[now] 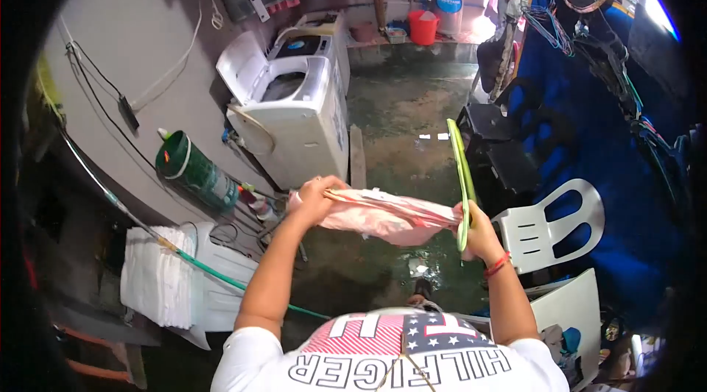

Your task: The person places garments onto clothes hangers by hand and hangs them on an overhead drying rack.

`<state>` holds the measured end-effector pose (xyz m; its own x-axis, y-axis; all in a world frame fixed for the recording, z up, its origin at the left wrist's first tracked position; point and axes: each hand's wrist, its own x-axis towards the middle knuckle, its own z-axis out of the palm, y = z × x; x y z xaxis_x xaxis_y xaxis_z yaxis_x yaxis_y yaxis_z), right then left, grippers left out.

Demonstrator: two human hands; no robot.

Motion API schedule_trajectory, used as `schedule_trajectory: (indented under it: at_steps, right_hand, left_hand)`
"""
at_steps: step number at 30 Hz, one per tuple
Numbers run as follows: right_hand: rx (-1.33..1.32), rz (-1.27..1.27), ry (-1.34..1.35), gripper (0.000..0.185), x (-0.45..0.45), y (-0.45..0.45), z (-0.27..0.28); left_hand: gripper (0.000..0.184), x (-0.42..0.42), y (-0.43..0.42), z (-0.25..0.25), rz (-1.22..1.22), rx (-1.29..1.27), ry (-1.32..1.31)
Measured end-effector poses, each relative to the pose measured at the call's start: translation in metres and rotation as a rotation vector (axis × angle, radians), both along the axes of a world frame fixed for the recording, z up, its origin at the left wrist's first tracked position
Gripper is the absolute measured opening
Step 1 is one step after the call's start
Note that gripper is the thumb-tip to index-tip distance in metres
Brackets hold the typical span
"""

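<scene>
A pale pink cloth [390, 219], bunched and creased lengthwise, is stretched between my two hands in front of my chest. My left hand [318, 199] is closed around its left end. At the other end, my right hand [480, 234] is closed on the cloth's edge. It also grips a long, narrow, light-green thing [459, 164] that stands up past the fingers; seen nearly edge-on, its exact kind is unclear. Folds hide the cloth's shape.
A top-loading washing machine [294, 119] stands ahead with its lid up. A green bucket [195, 171] is at left, near a hose [213, 270] and stacked white cloths [155, 274]. A white plastic chair [549, 223] stands right. The floor [398, 97] looks wet.
</scene>
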<state>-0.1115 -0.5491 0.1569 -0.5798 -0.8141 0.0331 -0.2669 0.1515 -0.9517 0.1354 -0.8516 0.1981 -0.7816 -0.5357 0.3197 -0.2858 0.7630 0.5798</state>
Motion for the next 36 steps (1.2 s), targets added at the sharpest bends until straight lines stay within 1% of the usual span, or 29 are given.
schedule_trajectory:
  at_steps: [1, 2, 3, 4, 6, 7, 8, 10, 11, 12, 14, 15, 16, 18, 19, 20, 22, 23, 24, 26, 27, 28, 30, 31, 32, 33, 34, 35, 36]
  right_hand:
    - [-0.028, 0.015, 0.131, 0.021, -0.006, 0.011, -0.007]
    - [-0.084, 0.031, 0.291, 0.024, -0.022, 0.006, 0.008]
    - [-0.086, 0.013, 0.172, 0.027, -0.030, 0.009, 0.020]
    - [-0.105, 0.028, 0.059, 0.027, -0.046, 0.010, 0.021]
    - [-0.073, 0.063, 0.215, 0.024, -0.074, 0.015, 0.029]
    - [-0.061, 0.083, 0.188, 0.025, -0.084, 0.017, 0.043]
    - [-0.029, 0.123, 0.087, 0.023, -0.093, 0.019, 0.059]
    - [-0.108, 0.148, -0.296, 0.024, -0.111, 0.020, 0.071]
    - [-0.126, 0.115, -0.389, 0.017, -0.116, 0.016, 0.077]
    - [-0.115, 0.158, -0.330, 0.017, -0.124, 0.017, 0.089]
    - [-0.092, -0.025, -0.659, 0.018, -0.128, 0.015, 0.100]
    - [-0.143, 0.014, -0.655, 0.019, -0.146, 0.012, 0.085]
    - [-0.165, -0.045, -0.681, 0.017, -0.150, 0.009, 0.085]
    - [-0.145, 0.163, -0.344, 0.017, -0.162, 0.007, 0.089]
    - [-0.157, 0.190, -0.204, 0.020, -0.162, 0.005, 0.095]
    - [-0.112, 0.198, -0.320, 0.022, -0.159, 0.001, 0.102]
    - [-0.164, 0.302, -0.312, 0.022, -0.166, -0.006, 0.092]
    - [-0.132, 0.297, -0.439, 0.021, -0.170, -0.010, 0.084]
    - [-0.092, 0.282, -0.510, 0.018, -0.172, -0.016, 0.080]
    - [-0.055, 0.295, -0.501, 0.014, -0.180, -0.028, 0.070]
    - [-0.027, 0.319, -0.428, 0.012, -0.187, -0.036, 0.060]
    - [-0.121, 0.312, -0.374, 0.012, -0.185, -0.048, 0.054]
    - [-0.197, 0.251, -0.506, 0.012, -0.182, -0.067, 0.056]
    - [-0.103, 0.221, -0.669, 0.010, -0.184, -0.071, 0.066]
    - [-0.268, 0.266, -0.473, 0.008, -0.190, -0.085, 0.054]
    - [-0.296, 0.236, -0.562, 0.009, -0.197, -0.091, 0.051]
    - [-0.327, 0.207, -0.648, 0.010, -0.200, -0.098, 0.059]
    - [-0.339, 0.176, -0.703, 0.014, -0.204, -0.104, 0.067]
    - [-0.354, 0.190, -0.695, 0.014, -0.208, -0.110, 0.072]
  left_hand:
    - [0.012, 0.005, 0.003, -0.010, -0.048, 0.207, -0.012]
    - [0.012, -0.007, 0.000, -0.001, -0.100, 0.385, 0.006]
    - [0.015, -0.011, 0.000, 0.006, -0.183, 0.515, -0.018]
    - [0.014, -0.017, 0.004, 0.024, -0.216, 0.554, -0.040]
    - [0.013, -0.030, 0.015, 0.054, -0.276, 0.663, -0.088]
    - [0.010, -0.039, 0.014, 0.062, -0.291, 0.716, -0.113]
    - [0.012, -0.052, 0.014, 0.062, -0.276, 0.713, -0.085]
    - [0.018, -0.070, 0.014, 0.063, -0.231, 0.702, -0.021]
    - [0.014, -0.077, 0.017, 0.065, -0.214, 0.553, -0.096]
    - [0.011, -0.083, 0.019, 0.064, -0.204, 0.539, -0.075]
    - [0.009, -0.094, 0.026, 0.062, -0.184, 0.514, -0.037]
    - [0.007, -0.097, 0.028, 0.065, -0.152, 0.409, -0.077]
    - [0.007, -0.101, 0.024, 0.059, -0.120, 0.435, -0.017]
    - [0.006, -0.107, 0.014, 0.041, -0.034, 0.490, 0.100]
    - [0.008, -0.109, 0.014, 0.041, -0.020, 0.722, 0.207]
    - [0.009, -0.111, 0.013, 0.042, -0.079, 0.908, 0.333]
    - [0.011, -0.118, 0.010, 0.047, -0.217, 1.262, 0.598]
    - [0.013, -0.121, 0.011, 0.053, -0.239, 1.314, 0.635]
    - [0.013, -0.127, 0.008, 0.057, -0.213, 1.311, 0.656]
    - [0.014, -0.136, -0.002, 0.060, -0.159, 1.311, 0.694]
    - [0.009, -0.141, -0.009, 0.060, -0.086, 1.273, 0.677]
    - [0.008, -0.145, -0.018, 0.054, 0.066, 0.903, 0.544]
    - [0.008, -0.153, -0.042, 0.031, 0.328, 0.163, 0.256]
    - [0.008, -0.154, -0.061, 0.022, 0.357, -0.514, 0.192]
    - [0.007, -0.153, -0.074, 0.010, 0.430, -0.403, 0.241]
    - [0.007, -0.153, -0.087, -0.002, 0.499, -0.295, 0.291]
    - [0.007, -0.153, -0.103, -0.016, 0.567, -0.187, 0.345]
    - [0.010, -0.153, -0.118, -0.024, 0.524, 0.280, 0.468]
    - [0.011, -0.157, -0.132, -0.034, 0.474, 0.347, 0.512]
